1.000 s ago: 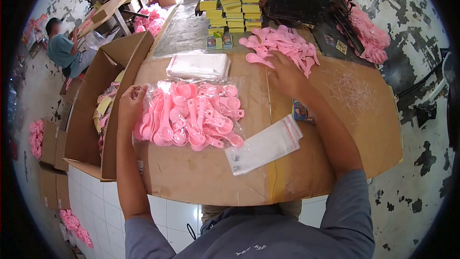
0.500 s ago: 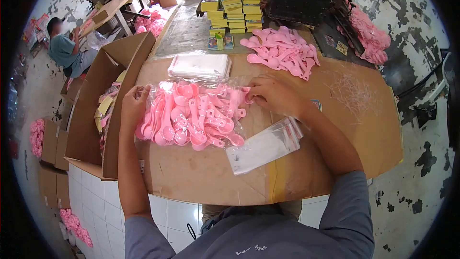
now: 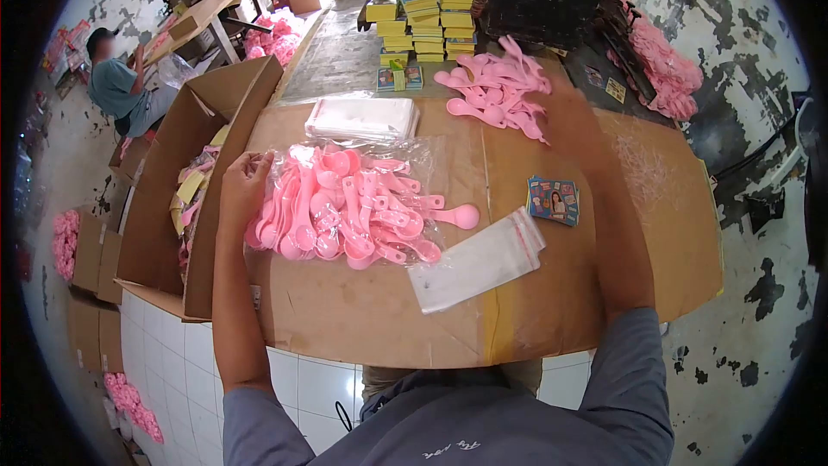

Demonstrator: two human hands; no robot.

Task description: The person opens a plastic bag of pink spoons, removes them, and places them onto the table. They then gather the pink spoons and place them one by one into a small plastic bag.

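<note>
A clear plastic bag full of pink spoons (image 3: 345, 207) lies on the cardboard-covered table (image 3: 362, 324). At its upper left corner, my left hand (image 3: 248, 174) pinches the film. One spoon (image 3: 461, 216) juts out at the bag's right side. My right hand (image 3: 561, 103), smeared by motion, is at the right side of the loose pink spoon pile (image 3: 496, 91); its fingers cannot be made out. Flat empty bags (image 3: 474, 266) lie right of the full bag, beside a small stack of printed cards (image 3: 553, 200).
An open cardboard box (image 3: 197, 255) stands at the left edge. Behind the full bag is a stack of clear bags (image 3: 362, 118). Yellow-edged card stacks (image 3: 423, 22) stand at the back. Thin pale strands (image 3: 642, 173) lie at the right. Another person (image 3: 121, 86) sits far left.
My right hand has left the bag's right end and moved up and right to the loose pile, uncovering the printed cards and the jutting spoon. My left hand has stayed at the bag.
</note>
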